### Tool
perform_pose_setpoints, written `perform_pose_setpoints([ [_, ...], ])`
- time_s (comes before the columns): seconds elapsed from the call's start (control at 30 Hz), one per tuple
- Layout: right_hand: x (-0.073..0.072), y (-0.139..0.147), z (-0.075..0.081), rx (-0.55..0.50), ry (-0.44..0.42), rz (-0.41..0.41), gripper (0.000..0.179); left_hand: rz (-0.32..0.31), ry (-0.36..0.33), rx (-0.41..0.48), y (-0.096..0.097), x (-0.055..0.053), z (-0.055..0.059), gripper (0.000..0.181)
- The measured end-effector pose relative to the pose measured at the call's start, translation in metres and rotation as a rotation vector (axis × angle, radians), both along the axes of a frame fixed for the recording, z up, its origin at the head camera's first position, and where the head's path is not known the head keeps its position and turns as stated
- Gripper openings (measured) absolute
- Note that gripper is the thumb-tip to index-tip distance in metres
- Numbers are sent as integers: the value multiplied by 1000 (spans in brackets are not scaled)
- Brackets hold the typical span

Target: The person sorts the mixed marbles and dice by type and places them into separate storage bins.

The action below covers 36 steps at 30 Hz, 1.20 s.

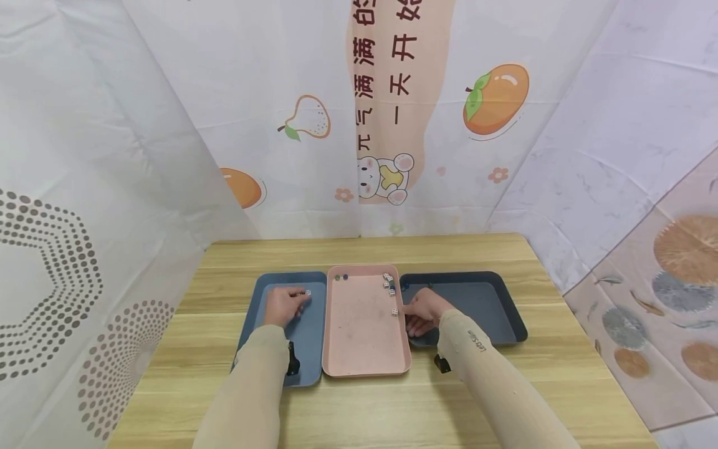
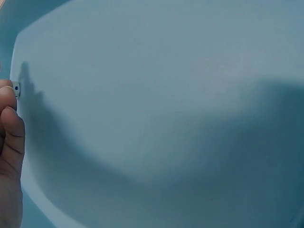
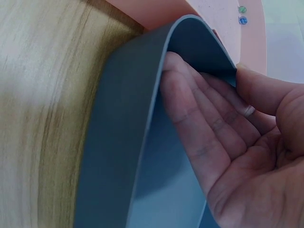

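On wood table [image 1: 359, 415], head view: blue tray [image 1: 310, 349], your L hand [image 1: 283, 305] over it, 1 die [image 1: 308, 292] at fingertips. Ctr: pink tray [image 1: 364, 349] w/ dice [image 1: 386, 284] nr R wall, 2 marbles [image 1: 345, 277] far L corner; 1 loose die [image 1: 395, 312] just beside your R hand [image 1: 427, 310], at L end of dark tray [image 1: 477, 305].
L wrist: you pinch die; floor contact unclear.
R wrist: your thumb at dark rim, other fingers loosely extended inside.

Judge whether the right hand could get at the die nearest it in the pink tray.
Likely yes: the right hand is right by the pink tray, and nothing visible covers the die.
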State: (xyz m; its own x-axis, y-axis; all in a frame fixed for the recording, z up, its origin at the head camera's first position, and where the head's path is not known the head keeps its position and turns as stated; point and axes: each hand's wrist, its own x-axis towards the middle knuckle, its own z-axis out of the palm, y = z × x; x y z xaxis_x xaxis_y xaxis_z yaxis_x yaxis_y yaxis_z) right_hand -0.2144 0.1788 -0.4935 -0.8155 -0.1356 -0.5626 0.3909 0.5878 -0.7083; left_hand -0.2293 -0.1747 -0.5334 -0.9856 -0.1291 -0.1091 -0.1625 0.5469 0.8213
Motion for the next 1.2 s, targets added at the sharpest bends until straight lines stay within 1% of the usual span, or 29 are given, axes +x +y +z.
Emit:
perform_pose_setpoints([
  [0.2, 2, -1, 1, 4, 16, 3, 32, 7, -2, 30, 0, 0, -7, 19],
  [0.4, 3, -1, 1, 8, 26, 2, 32, -3, -21, 29, 1, 0, -11, 18],
  [0.67, 1, -1, 0, 11, 22, 0, 32, -5, -31, 0, 2, -1, -13, 18],
  [1.0, 2, -1, -1, 8, 23, 3, 31, -23, -34, -37, 3, -1, -13, 15],
  [1.2, 3, -2, 0, 6, 28, 1, 31, -25, -42, -43, 3, 0, -13, 16],
])
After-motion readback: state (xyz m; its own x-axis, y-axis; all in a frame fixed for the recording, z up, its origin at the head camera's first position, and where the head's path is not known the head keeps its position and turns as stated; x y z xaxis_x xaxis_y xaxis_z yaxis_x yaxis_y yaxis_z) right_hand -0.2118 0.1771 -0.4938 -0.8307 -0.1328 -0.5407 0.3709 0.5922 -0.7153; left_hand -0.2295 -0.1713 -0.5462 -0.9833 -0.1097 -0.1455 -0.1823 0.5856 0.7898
